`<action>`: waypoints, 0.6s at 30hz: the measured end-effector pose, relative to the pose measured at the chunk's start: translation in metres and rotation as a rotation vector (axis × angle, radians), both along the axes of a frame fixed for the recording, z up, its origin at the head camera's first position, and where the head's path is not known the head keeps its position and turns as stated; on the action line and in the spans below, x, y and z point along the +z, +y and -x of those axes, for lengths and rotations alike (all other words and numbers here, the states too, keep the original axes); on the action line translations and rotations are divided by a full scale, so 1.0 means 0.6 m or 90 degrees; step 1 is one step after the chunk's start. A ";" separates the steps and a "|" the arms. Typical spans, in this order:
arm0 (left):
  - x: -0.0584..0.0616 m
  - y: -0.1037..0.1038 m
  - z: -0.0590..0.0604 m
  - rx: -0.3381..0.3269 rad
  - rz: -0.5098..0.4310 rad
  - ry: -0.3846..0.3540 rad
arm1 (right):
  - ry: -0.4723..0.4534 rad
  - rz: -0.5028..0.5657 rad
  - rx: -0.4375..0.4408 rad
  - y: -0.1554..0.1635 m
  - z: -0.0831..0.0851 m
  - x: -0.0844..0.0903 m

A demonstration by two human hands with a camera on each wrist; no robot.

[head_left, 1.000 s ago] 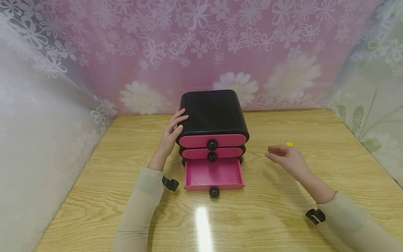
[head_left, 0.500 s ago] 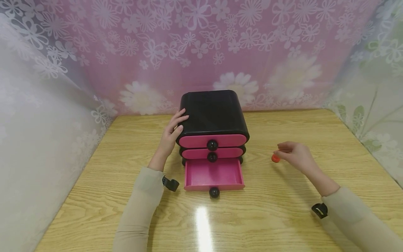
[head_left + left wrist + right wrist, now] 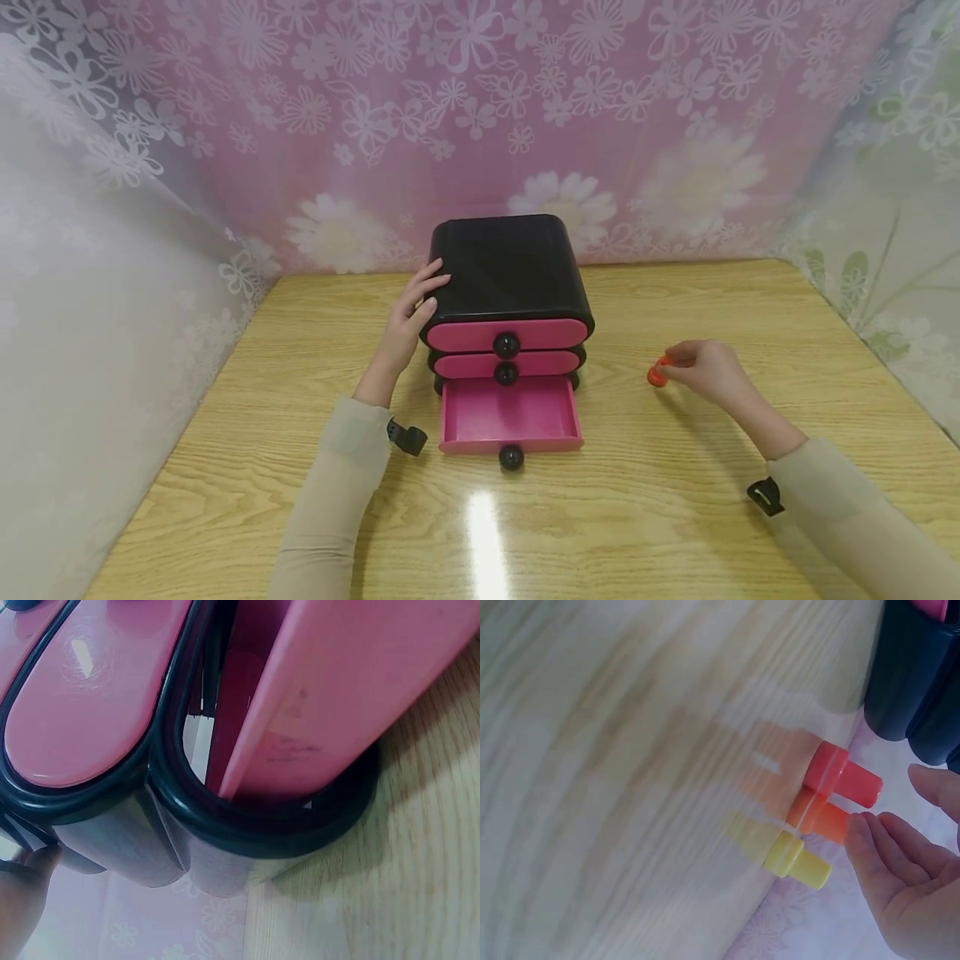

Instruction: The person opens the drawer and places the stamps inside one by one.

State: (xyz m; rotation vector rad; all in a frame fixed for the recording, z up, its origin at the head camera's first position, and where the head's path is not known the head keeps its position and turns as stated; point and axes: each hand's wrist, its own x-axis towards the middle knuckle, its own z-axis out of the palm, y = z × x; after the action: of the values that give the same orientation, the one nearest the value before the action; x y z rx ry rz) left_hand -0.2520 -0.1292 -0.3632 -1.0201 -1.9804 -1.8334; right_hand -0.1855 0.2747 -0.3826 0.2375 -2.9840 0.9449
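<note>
A black cabinet (image 3: 510, 275) with three pink drawers stands at the middle of the table. Its bottom drawer (image 3: 510, 412) is pulled out and looks empty. My left hand (image 3: 416, 304) rests against the cabinet's upper left corner with relaxed fingers; the left wrist view shows the cabinet (image 3: 247, 825) from close up. To the right, my right hand (image 3: 672, 367) reaches a small orange peg (image 3: 657, 375). In the right wrist view, a red peg (image 3: 844, 778), the orange peg (image 3: 819, 814) and a yellow peg (image 3: 795, 859) stand in a row. My right hand (image 3: 892, 814) touches the orange peg's tip with one fingertip, thumb apart.
The wooden table (image 3: 645, 517) is walled by flowered curtains at the back and on both sides. The two upper drawers are closed, each with a black knob (image 3: 506, 345). The open drawer's knob (image 3: 511, 457) juts toward me.
My right hand has drawn back to the right and settled onto the pegs, hiding the yellow one and showing the orange one at its fingertips. The left hand and cabinet have stayed still.
</note>
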 end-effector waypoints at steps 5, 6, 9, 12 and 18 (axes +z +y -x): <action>0.000 0.000 -0.001 0.000 -0.003 0.001 | 0.010 -0.030 0.010 0.001 0.009 -0.007; -0.001 0.000 0.000 -0.001 -0.004 0.001 | 0.011 -0.032 0.012 0.001 0.009 -0.008; -0.004 0.000 0.001 0.000 -0.006 0.004 | 0.010 -0.032 0.019 0.000 0.011 -0.010; -0.004 0.001 0.002 0.002 -0.005 0.010 | 0.006 -0.027 0.022 0.000 0.011 -0.011; -0.003 0.002 0.001 0.011 0.000 0.004 | 0.004 -0.024 0.018 0.000 0.012 -0.012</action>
State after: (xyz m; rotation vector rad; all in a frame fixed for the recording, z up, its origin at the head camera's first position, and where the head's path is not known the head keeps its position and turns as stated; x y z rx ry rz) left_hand -0.2526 -0.1281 -0.3647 -1.0043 -1.9801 -1.8184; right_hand -0.1928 0.2745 -0.3901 0.2828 -3.0031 0.8885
